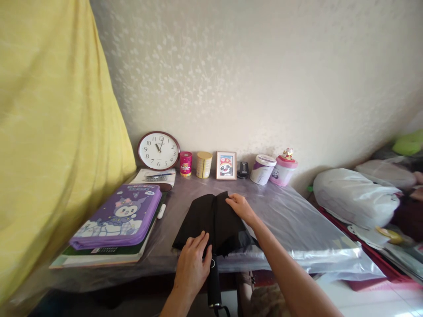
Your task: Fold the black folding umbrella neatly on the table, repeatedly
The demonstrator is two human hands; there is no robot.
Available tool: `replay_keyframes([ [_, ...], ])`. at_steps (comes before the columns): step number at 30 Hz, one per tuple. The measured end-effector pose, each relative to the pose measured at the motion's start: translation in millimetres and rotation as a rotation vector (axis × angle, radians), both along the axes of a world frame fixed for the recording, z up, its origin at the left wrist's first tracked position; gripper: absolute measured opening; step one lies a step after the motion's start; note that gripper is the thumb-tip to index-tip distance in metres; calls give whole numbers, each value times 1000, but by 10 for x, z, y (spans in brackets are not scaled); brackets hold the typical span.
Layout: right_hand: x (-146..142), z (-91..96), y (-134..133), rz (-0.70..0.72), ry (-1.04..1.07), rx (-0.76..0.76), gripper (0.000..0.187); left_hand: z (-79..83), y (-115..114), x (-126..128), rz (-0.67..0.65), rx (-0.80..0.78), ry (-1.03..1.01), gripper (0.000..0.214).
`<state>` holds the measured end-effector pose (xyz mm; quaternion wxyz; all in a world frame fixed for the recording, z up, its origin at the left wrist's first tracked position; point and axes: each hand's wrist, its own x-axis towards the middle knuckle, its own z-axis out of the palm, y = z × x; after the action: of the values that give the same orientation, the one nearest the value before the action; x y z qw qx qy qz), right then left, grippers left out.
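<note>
A black folding umbrella (201,220) lies on the table, its canopy loosely folded and its black handle (214,284) sticking out over the front edge towards me. A wrist strap hangs from the handle's end. My right hand (243,207) is closed on a fold of the black fabric at the canopy's far right end, thumb and fingers together. On the near left part of the canopy rests my left hand (194,259), its fingers laid over the fabric and its thumb apart from them, beside the top of the handle.
A plastic sheet covers the table (284,229). At left, a purple case (119,215) lies on books, with a white marker (161,211) beside it. Along the wall stand a clock (159,150), cans, a picture frame (226,165) and tubs. Bags (355,198) are piled at right.
</note>
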<state>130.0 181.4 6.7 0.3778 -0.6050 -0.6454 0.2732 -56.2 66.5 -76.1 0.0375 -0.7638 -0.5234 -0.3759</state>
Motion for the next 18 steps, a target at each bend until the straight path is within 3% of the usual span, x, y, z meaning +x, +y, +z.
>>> replay_keyframes([
  [3, -141, -18, 9, 133, 378, -109, 29, 5, -6, 1, -1, -43, 28, 31],
  [5, -252, -27, 10, 189, 508, -156, 31, 3, -9, 0, -3, -64, 35, 32],
  [12, -603, -111, 38, 233, 646, -261, 28, 78, -33, 3, -33, -128, 0, 27],
  [18, -774, -229, 62, 222, 637, -268, 24, 139, -54, 11, -23, -136, -6, 20],
])
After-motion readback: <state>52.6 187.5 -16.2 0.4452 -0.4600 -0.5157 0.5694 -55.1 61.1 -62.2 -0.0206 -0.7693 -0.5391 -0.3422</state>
